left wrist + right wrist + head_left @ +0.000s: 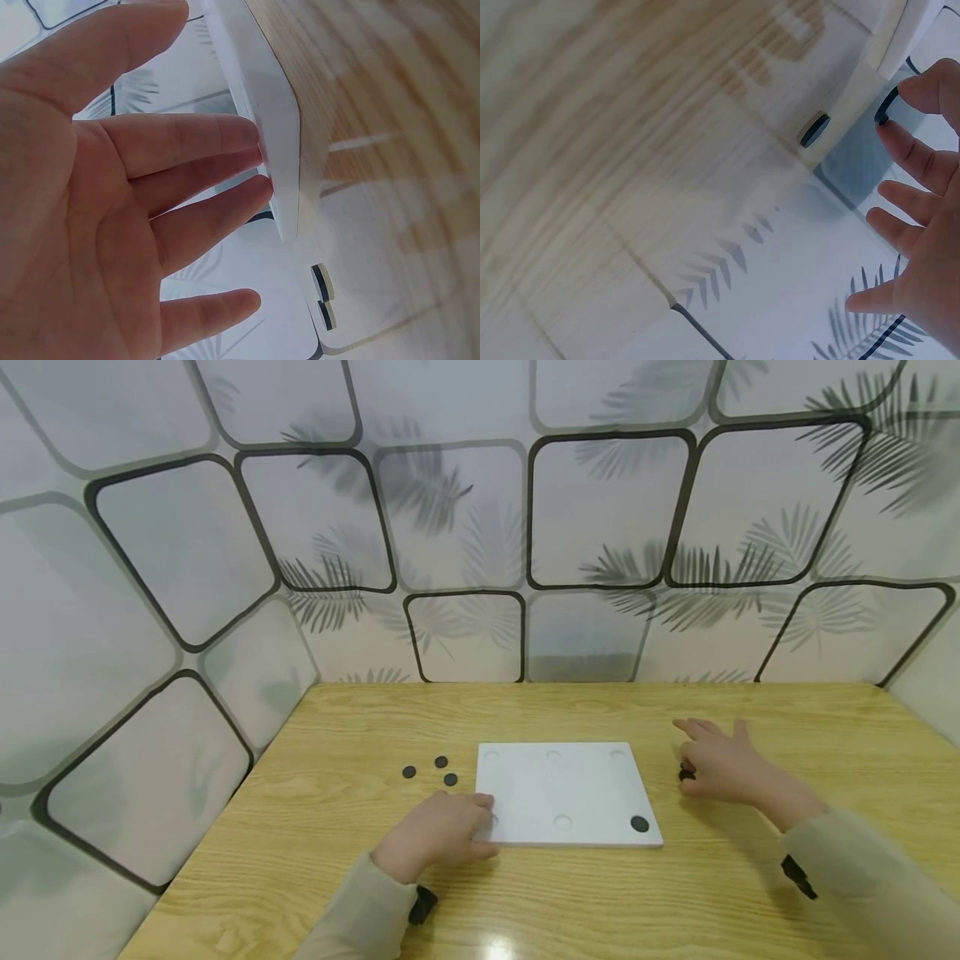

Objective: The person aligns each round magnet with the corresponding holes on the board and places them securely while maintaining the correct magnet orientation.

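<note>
Pinches a seemingly light, stiff black disc (pixel 883 109), best gripped by its rim, in the right hand (pixel 726 767) between board (pixel 525 789) and right edge of tabletop (pixel 570 902), resting the straight-fingered left hand (pixel 441 828) against the board.

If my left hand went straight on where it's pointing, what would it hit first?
Most likely the white board: your left hand has its fingertips at the board's left edge. Whether they'd push it or slide over is unclear.
</note>
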`<state>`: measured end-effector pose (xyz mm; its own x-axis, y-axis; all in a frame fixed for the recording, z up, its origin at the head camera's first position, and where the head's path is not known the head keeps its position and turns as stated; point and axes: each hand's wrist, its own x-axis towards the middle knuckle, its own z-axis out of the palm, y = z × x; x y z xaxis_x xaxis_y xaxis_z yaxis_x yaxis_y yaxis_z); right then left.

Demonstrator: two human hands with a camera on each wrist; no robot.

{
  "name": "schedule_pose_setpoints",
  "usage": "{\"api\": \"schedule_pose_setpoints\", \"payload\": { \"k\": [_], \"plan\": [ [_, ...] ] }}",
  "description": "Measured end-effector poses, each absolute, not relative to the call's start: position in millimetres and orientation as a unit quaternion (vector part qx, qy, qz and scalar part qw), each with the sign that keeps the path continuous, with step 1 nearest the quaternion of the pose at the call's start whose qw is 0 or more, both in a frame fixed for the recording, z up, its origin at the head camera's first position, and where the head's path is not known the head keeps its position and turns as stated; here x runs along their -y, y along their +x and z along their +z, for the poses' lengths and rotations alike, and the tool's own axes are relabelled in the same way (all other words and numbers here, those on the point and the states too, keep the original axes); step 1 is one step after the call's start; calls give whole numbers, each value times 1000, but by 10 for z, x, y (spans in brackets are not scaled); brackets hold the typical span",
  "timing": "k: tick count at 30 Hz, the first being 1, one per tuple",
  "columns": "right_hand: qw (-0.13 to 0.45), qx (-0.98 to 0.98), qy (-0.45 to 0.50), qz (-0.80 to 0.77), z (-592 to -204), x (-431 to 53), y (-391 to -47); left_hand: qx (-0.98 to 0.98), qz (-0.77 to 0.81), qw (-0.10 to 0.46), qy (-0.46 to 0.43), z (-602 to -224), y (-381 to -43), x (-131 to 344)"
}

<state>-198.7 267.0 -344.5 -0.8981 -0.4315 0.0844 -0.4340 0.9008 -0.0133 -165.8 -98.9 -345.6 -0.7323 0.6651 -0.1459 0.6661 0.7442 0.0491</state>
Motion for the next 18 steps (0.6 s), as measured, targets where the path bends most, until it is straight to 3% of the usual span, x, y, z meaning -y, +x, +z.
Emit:
{"api": "schedule_pose_setpoints", "payload": {
  "k": [18],
  "plan": [
    [46, 972, 231, 15, -3440, -2420, -2182, -932, 0, 84, 352, -3447, -1653, 992]
  ]
}}
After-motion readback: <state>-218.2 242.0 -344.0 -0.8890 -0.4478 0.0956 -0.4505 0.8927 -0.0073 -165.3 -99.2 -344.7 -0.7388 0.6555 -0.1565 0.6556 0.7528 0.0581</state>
